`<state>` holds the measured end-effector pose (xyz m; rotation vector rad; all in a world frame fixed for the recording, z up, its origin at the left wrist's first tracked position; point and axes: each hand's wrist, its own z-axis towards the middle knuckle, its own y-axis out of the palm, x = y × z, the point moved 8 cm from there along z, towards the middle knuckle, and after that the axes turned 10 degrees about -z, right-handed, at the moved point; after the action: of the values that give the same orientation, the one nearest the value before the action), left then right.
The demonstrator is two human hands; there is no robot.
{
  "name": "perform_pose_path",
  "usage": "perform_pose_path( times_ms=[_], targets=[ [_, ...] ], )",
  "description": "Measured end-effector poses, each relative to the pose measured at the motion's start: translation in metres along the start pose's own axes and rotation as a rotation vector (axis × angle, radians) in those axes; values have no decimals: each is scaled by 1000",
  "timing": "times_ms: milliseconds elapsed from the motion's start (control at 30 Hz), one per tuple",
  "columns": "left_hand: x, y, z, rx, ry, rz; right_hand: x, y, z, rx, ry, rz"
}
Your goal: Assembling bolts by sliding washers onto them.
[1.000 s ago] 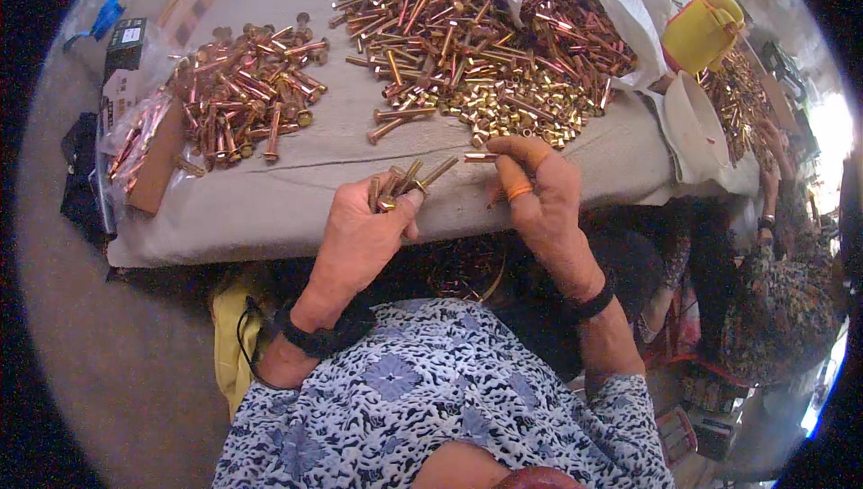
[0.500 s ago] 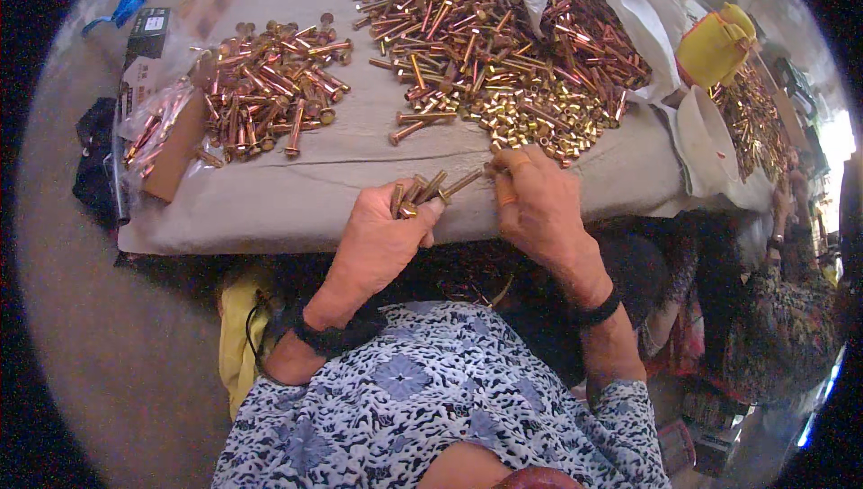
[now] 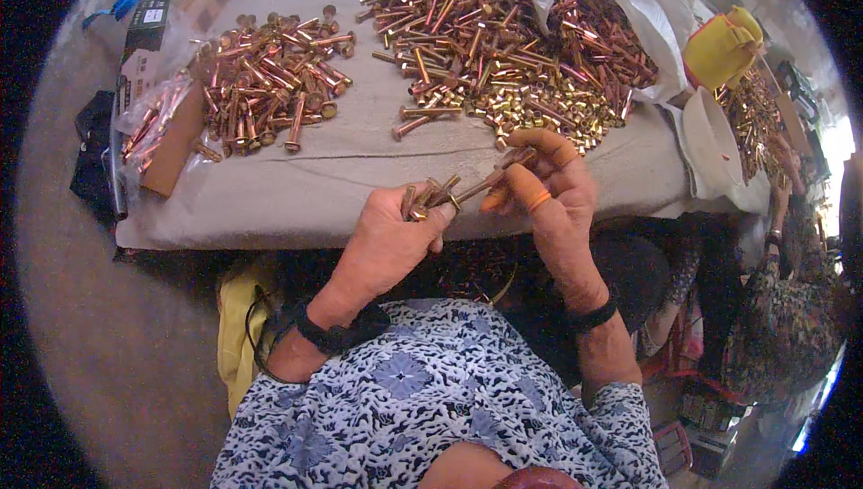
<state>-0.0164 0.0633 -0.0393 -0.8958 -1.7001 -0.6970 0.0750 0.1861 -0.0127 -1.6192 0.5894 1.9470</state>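
My left hand (image 3: 387,233) is closed round a small bunch of bronze-coloured bolts (image 3: 433,194), their ends poking up past the thumb. One longer bolt (image 3: 476,188) slants from that bunch up to my right hand (image 3: 566,201). Orange covers wrap the right thumb and forefinger, which close on the bolt's far end; what else they may hold is partly hidden. Just beyond the right hand lies a heap of small gold-coloured nuts or sleeves (image 3: 544,119). It merges into a large pile of bolts (image 3: 449,26) behind.
A smaller pile of finished-looking bolts (image 3: 270,84) sits at left, beside a cardboard box (image 3: 171,147) with plastic wrap. White sacking (image 3: 661,26) drapes over the large pile. A yellow container (image 3: 722,48) and a white bowl-like piece (image 3: 710,134) stand at right. Another person's arm shows at far right.
My right hand has drawn back slightly from the nut heap and turned, its orange-covered thumb now showing. The left hand has shifted a little right, and the bolt between them tilts more.
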Motion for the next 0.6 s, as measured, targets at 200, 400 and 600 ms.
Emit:
perform_pose_path(
  times_ms=[200,400,600],
  targets=[
    [-1,3,-3,-45,-50,-146,9,3,-5,-138,97,-93],
    [12,15,-5,-112,94,-109,-4,11,-8,-200,-63,-480],
    [3,-1,-1,-39,16,81,6,8,-6,-198,-50,-463]
  ],
)
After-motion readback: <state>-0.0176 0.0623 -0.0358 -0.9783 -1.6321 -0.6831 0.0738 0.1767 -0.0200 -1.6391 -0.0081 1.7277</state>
